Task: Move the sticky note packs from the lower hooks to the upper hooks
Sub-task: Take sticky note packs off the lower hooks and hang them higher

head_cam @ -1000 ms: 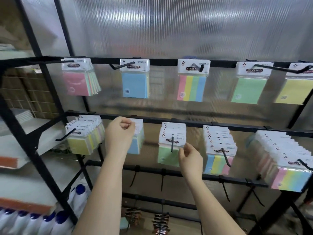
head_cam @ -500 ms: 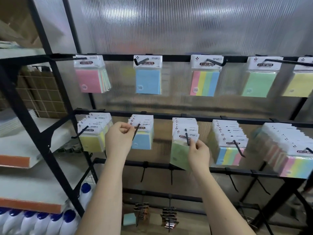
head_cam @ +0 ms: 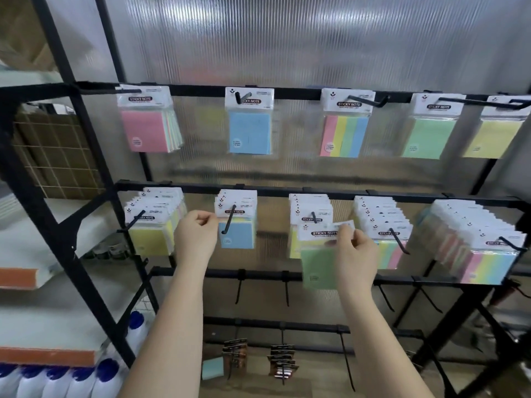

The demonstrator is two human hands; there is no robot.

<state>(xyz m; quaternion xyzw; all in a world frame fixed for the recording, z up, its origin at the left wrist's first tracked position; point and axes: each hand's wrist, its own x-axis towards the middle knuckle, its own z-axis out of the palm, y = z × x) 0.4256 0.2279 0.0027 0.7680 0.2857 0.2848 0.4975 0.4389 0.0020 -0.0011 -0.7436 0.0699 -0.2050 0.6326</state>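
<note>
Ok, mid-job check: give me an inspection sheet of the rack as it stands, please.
Surface: black wire rack with hook rows, in front of a ribbed translucent panel.
Job's things: upper hooks carry one or a few packs each; lower hooks hold fuller stacks. A green pack is off its hook.
Clutter: small dark packs hang low; one blue pack lies below.
Hands: right hand pinches the green pack's header; left hand pinches the header of the blue stack.
Cables: nothing seen.
Surroundings: white bottles with blue caps; shelves on the left.
</note>
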